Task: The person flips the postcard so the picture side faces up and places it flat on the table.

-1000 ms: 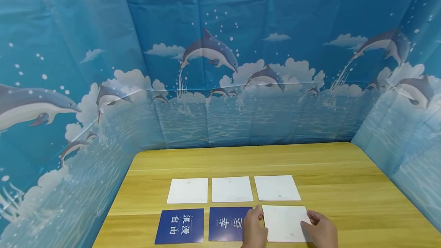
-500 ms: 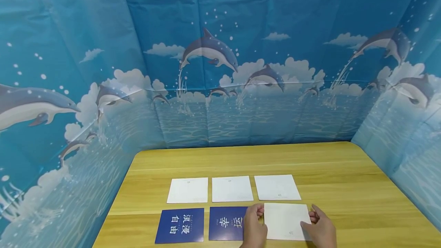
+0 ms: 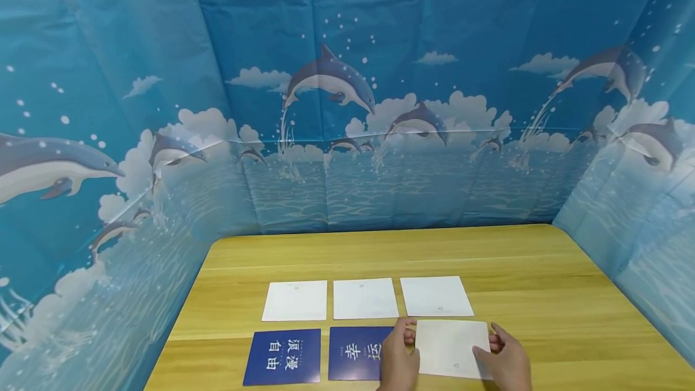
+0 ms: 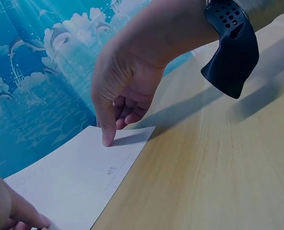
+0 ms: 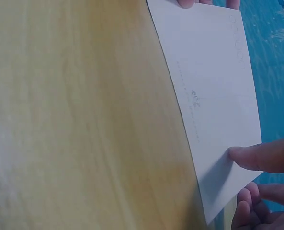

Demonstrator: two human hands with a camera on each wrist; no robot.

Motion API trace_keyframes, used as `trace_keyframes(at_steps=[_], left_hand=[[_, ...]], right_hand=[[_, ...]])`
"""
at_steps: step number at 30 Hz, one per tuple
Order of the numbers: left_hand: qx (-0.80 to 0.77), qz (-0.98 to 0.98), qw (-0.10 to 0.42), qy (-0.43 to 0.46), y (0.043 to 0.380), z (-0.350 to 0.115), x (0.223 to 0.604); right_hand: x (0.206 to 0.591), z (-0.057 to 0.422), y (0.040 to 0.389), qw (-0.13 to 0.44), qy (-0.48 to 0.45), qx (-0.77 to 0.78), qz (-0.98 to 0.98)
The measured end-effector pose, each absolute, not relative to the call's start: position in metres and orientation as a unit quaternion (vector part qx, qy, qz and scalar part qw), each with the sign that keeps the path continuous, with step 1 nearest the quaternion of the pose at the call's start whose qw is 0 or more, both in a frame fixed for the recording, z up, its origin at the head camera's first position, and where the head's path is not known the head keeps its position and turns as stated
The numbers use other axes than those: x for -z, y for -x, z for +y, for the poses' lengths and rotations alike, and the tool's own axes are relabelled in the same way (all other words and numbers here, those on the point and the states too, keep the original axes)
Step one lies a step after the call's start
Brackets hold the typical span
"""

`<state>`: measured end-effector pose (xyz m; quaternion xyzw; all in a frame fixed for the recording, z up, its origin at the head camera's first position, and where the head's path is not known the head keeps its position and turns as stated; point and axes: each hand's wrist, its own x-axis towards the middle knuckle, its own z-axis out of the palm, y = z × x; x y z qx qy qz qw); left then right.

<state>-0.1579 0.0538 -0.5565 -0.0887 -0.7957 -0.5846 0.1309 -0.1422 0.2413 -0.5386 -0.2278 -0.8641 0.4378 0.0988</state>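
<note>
A white card (image 3: pixel 453 347) with a small grey mark is held between both hands at the right end of the front row. On its left edge, my left hand (image 3: pixel 400 355) pinches it, partly covering the blue card (image 3: pixel 353 358) with white characters. My right hand (image 3: pixel 506 356) grips the opposite edge, its thumb (image 5: pixel 256 155) lying on the white face and the other fingers curled at the edge. In the left wrist view, the left hand (image 4: pixel 10 208) shows at the lower left corner. The held card's underside is hidden.
Three white cards, left (image 3: pixel 295 301), middle (image 3: pixel 366 299) and right (image 3: pixel 437 296), lie in a row behind. Another blue card (image 3: pixel 283 356) lies at the front left. The wooden table (image 3: pixel 570 294) meets a blue dolphin-print curtain (image 3: pixel 347 192) at its back.
The white card has risen slightly and tilted, its far edge shifting a little away from me. The left fingers have closed on its left edge. The other cards lie where they were.
</note>
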Motion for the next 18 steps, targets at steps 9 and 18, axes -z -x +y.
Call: trace_keyframes(at_steps=[9, 18], left_hand=[[0.562, -0.807, 0.163, 0.083, 0.1588, 0.0522, 0.5515], [0.527, -0.815, 0.214, 0.115, 0.1600, 0.0509, 0.5546]], right_hand=[[0.5333, 0.2434, 0.1441, 0.078, 0.218, -0.416, -0.879], [0.5285, 0.2466, 0.1416, 0.077, 0.193, -0.395, -0.895]])
